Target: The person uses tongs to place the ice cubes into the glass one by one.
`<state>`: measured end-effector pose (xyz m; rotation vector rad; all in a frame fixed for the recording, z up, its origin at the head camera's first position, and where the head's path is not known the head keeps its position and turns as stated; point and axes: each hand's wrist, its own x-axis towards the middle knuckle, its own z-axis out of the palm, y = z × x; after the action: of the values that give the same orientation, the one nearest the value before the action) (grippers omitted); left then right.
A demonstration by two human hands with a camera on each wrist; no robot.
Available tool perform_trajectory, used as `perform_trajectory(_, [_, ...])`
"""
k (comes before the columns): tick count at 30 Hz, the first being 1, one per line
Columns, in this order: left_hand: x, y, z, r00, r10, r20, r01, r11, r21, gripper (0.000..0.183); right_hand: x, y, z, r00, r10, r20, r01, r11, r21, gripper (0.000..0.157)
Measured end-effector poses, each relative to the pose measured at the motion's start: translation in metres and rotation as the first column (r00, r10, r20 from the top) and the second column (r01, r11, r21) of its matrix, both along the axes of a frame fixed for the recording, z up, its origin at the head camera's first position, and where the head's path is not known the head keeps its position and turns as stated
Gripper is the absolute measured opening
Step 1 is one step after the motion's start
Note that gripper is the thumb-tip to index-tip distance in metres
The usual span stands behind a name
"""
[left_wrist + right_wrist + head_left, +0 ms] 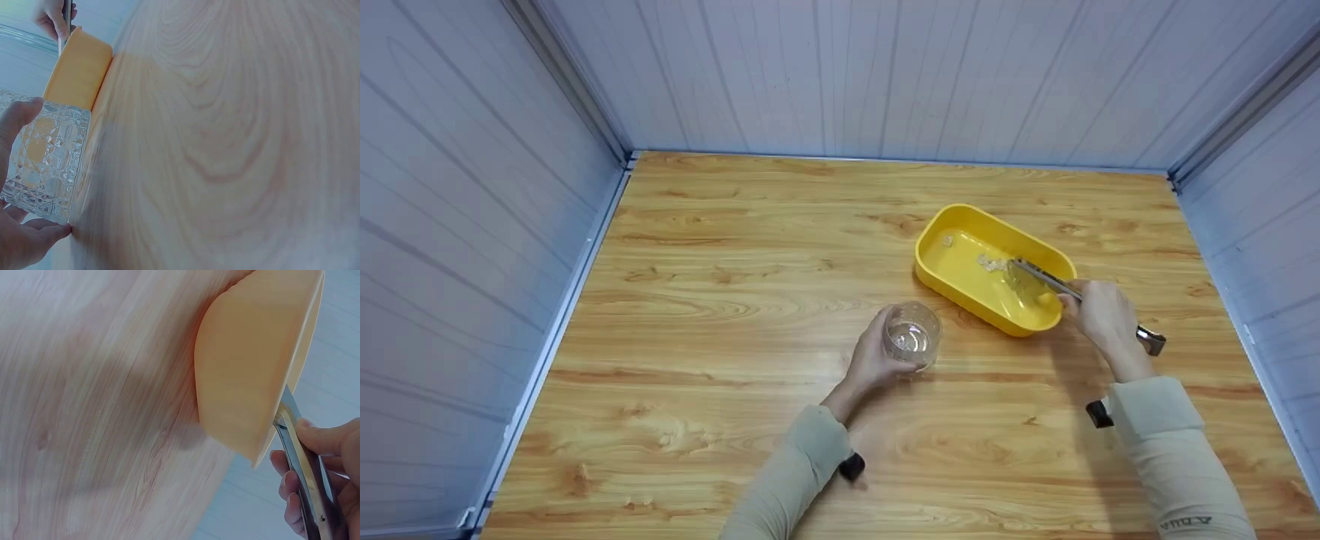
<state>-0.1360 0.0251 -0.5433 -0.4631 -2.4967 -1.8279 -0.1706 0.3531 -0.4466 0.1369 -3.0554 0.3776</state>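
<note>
On the wooden table, my left hand (874, 360) grips a clear drinking glass (913, 335) round its side. The left wrist view shows the cut pattern on the glass (53, 160), with the thumb on one side and fingers on the other. A pair of metal tongs (304, 467) is held in my right hand (1108, 319), and its far end reaches down into a yellow plastic tub (960, 293). Small clear pieces, like ice (991, 263), lie on the tub floor near the tong tips. Whether the tips pinch a piece is too small to tell.
The tub stands just beyond and to the right of the glass. One more small clear piece (947, 241) lies at the tub's far left end. Pale panel walls (840, 82) close off the wooden tabletop (720, 300) at the back, left and right.
</note>
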Motion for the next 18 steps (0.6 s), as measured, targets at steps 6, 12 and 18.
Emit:
perform_trajectory(6, [-0.0002, 0.0006, -0.0031, 0.999, 0.001, -0.049, 0.000, 1.000, 0.011, 0.092, 0.0038, -0.0022, 0.0017, 1.000, -0.023, -0.008, 0.023, 1.000, -0.001, 0.031])
perform_trajectory(12, [-0.0004, 0.0008, -0.0009, 1.000, 0.000, 0.001, 0.000, 0.999, 0.039, 0.092, 0.0061, -0.0043, 0.0037, 1.000, -0.023, -0.012, 0.023, 1.000, -0.010, 0.030])
perform_trajectory(18, [-0.0006, 0.0008, 0.0000, 1.000, 0.001, 0.026, -0.002, 0.999, 0.041, 0.092, 0.0074, -0.0056, 0.0059, 1.000, -0.016, -0.016, 0.015, 0.999, -0.029, 0.026])
